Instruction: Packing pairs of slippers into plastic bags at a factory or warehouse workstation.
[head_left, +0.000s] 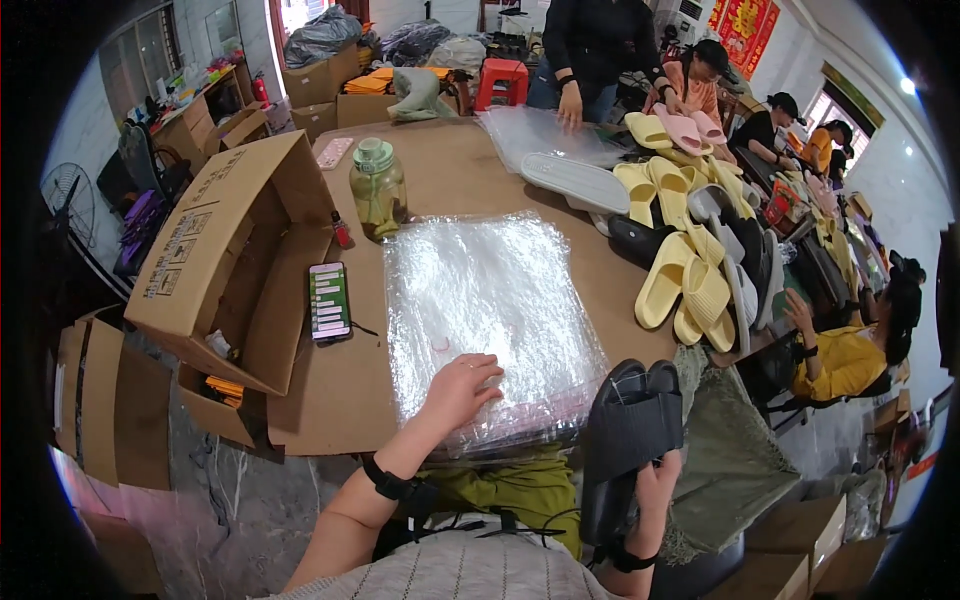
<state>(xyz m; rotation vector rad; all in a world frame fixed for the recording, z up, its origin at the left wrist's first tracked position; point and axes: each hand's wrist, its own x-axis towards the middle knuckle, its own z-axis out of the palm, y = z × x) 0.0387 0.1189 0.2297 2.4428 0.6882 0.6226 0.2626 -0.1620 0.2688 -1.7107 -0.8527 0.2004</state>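
My left hand (462, 392) lies with its fingers stretched out on a stack of clear plastic bags (480, 290), near the end closest to me. In my right hand (657, 482), at the table's near right edge, is a pair of black slide sandals (630, 425). The fingers are wrapped round the sandals and partly hidden by them. The sandals are held up on end, beside the near right corner of the bags.
A heap of yellow slides (665, 280) and darker ones covers the table's right side. Left of the bags are a phone (329, 302), a small red bottle (342, 232), a lidded jar (378, 190) and an open cardboard box (215, 250). Several people work at the far side and right.
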